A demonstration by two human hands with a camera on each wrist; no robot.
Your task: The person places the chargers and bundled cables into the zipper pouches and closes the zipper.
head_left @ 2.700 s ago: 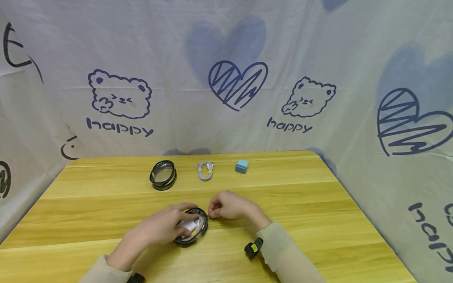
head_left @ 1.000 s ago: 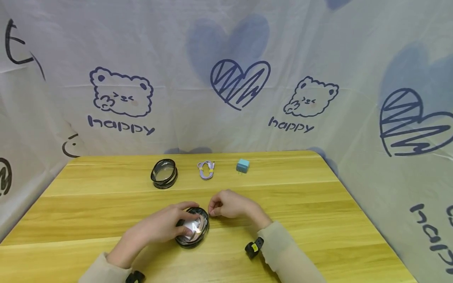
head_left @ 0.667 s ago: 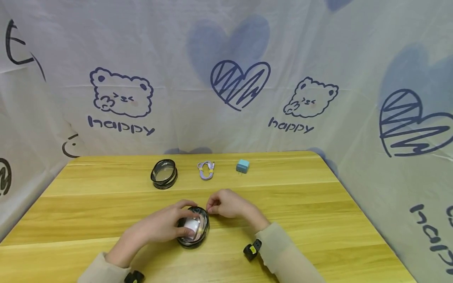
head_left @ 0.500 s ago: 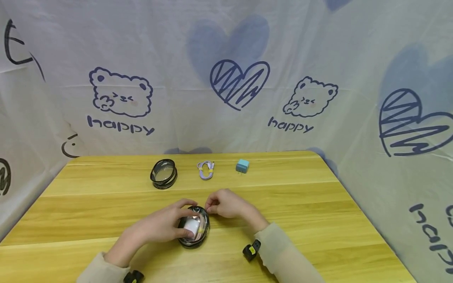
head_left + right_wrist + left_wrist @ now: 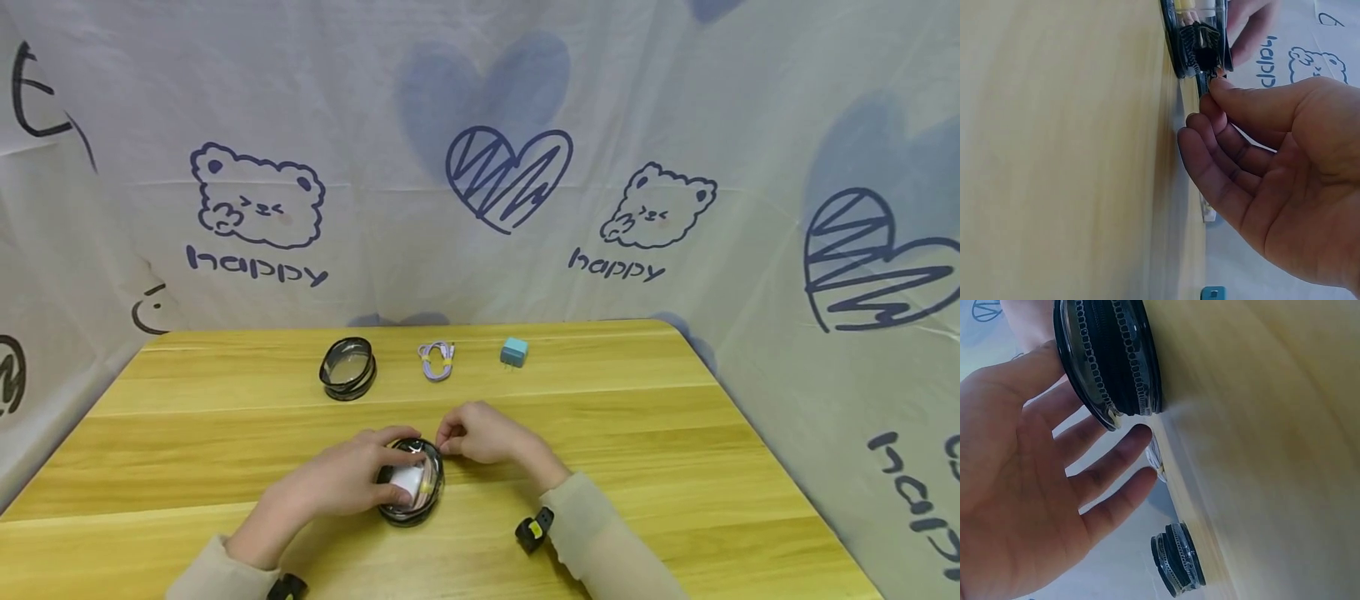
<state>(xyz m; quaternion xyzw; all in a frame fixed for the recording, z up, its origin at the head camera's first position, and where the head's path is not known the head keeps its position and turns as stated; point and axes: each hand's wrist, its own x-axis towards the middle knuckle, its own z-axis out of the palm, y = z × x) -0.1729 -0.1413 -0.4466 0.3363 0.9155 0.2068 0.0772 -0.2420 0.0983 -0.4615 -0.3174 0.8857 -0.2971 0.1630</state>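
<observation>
A round clear pouch with black trim stands on the table in front of me. Through its clear top show a white charger and a pale pink cable with a yellow tie. My left hand grips the pouch from the left, thumb and forefinger at its rim, the other fingers spread in the left wrist view. At the pouch's far right side, my right hand pinches the small zipper pull between thumb and forefinger. The zipper's teeth show beside it in the right wrist view.
Toward the back of the wooden table are a second round black-trimmed pouch, a coiled lavender cable and a blue plug charger. A printed white cloth hangs behind and along the sides.
My right hand has moved slightly away from me along the pouch's rim, then stayed nearly still. The pouch has shifted a little to the right under my left hand.
</observation>
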